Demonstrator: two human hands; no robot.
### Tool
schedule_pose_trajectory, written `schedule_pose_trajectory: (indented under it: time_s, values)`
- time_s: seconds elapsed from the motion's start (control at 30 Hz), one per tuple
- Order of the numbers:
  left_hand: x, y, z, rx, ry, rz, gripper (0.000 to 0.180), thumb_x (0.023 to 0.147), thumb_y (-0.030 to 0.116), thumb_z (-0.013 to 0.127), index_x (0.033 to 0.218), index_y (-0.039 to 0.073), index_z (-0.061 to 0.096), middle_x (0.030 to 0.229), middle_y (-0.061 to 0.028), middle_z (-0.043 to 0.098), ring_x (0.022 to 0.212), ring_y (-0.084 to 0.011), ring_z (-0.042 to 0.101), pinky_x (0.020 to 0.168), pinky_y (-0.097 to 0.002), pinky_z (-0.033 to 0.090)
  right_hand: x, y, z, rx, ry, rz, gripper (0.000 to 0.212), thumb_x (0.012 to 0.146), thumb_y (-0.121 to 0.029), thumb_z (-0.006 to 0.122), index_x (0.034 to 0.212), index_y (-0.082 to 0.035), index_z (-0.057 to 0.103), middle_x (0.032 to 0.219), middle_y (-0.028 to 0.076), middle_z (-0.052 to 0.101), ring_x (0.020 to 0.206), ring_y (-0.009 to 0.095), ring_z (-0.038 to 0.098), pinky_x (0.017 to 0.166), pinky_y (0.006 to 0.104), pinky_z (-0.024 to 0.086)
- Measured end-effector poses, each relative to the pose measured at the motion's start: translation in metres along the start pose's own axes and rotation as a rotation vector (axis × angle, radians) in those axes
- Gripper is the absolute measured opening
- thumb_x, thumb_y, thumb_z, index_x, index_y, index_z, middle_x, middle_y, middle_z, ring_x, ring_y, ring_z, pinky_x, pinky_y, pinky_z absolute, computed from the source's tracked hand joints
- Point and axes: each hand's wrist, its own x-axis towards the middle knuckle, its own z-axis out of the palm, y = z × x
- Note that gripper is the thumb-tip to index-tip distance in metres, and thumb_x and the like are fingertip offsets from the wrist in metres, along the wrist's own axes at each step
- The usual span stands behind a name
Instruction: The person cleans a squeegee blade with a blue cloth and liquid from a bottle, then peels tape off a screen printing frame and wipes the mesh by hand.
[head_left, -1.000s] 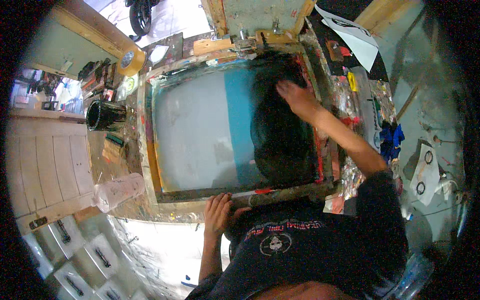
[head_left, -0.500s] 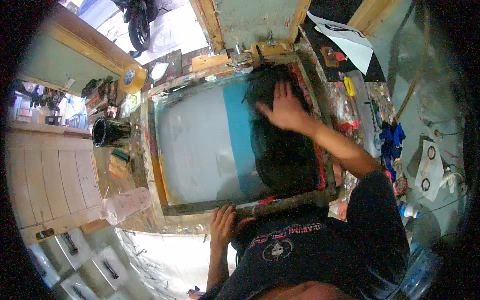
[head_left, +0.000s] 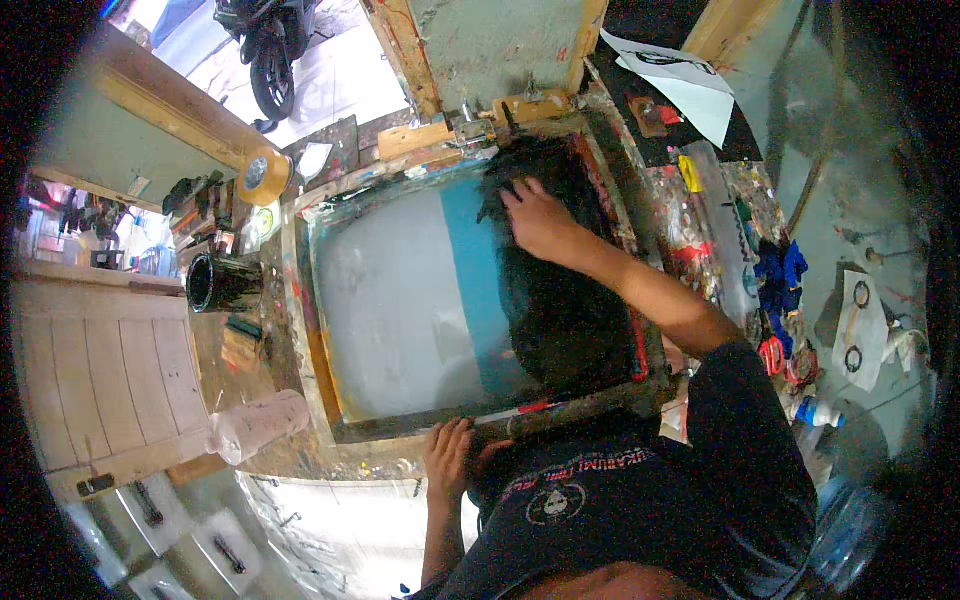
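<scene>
A wooden screen printing frame [head_left: 300, 270] with grey mesh and a teal band [head_left: 470, 290] lies on the workbench. Black cloth-like material [head_left: 565, 320] covers its right part, ragged at the far left edge. Over that far edge is my right hand [head_left: 545, 222], its fingers bent and closed on the black cloth; the fingertips are partly hidden in the dark. My left hand [head_left: 448, 455] rests at the frame's near edge, with the fingers curled onto the rail and the thumb off to the right.
Left of the frame are a roll of tape [head_left: 265, 177], a black-smeared can [head_left: 222, 283] and a whitish plastic bottle [head_left: 258, 425]. To the right lie a blue cloth [head_left: 780, 285], scissors [head_left: 785, 355] and a printed paper [head_left: 685, 80]. A motorbike [head_left: 270, 60] stands outside the doorway.
My right hand has slid left and slightly nearer, and its spread fingers have bent closed. My left hand stays at the near rail. The view has shifted slightly.
</scene>
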Motion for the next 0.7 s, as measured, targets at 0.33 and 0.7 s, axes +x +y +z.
schedule_pose_trajectory:
  time_s: [0.33, 0.7]
  values:
    - [0.010, 0.008, -0.004, 0.032, 0.064, 0.037, 0.040, 0.071, 0.024, 0.079, 0.098, 0.002, 0.059, 0.109, -0.0131, 0.066, 0.099, -0.0324, 0.062, 0.087, -0.0479, 0.046, 0.029, 0.053, -0.002, -0.554, 0.228, -0.185, 0.010, 0.074, -0.011, 0.060, 0.071, -0.005, 0.066, 0.081, 0.010, 0.060, 0.091, 0.030, 0.060, 0.075, 0.0364, 0.053]
    - [0.013, 0.010, -0.008, 0.032, 0.052, 0.037, 0.043, 0.069, 0.026, 0.081, 0.097, 0.004, 0.057, 0.108, -0.0129, 0.066, 0.097, -0.0315, 0.063, 0.082, -0.0471, 0.048, 0.024, 0.044, -0.012, -0.295, 0.150, -0.014, 0.014, 0.078, -0.009, 0.054, 0.079, -0.006, 0.067, 0.085, 0.016, 0.066, 0.085, 0.033, 0.065, 0.080, 0.0435, 0.052]
